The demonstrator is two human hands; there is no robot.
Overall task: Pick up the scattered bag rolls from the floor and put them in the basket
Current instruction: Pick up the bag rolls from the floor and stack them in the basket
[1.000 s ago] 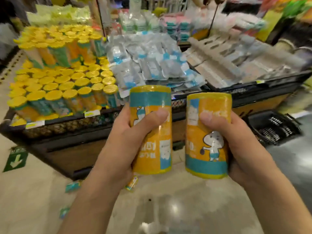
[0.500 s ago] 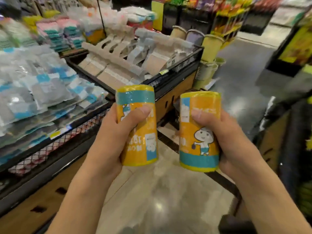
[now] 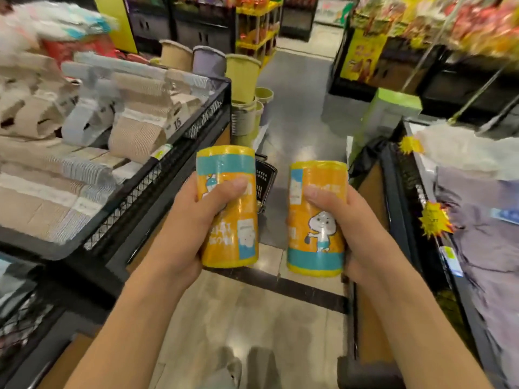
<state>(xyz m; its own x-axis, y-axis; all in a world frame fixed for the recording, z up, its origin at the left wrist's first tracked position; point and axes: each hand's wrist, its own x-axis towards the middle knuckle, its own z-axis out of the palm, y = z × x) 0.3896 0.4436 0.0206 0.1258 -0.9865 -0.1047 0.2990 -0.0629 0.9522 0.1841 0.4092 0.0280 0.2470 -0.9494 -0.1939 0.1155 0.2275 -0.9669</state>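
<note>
Swung right, basket (image 3: 265, 178) now ahead; left hand (image 3: 193, 231) & right hand (image 3: 362, 234) each grip a bag roll (image 3: 227, 203) — drop-off next.

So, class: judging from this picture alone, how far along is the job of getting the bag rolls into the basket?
Done: two rolls are off the floor. In hand: the left hand grips one bag roll, the right hand grips the other roll. Left: both must still go into the black basket on the floor ahead, partly hidden behind the left roll.
</note>
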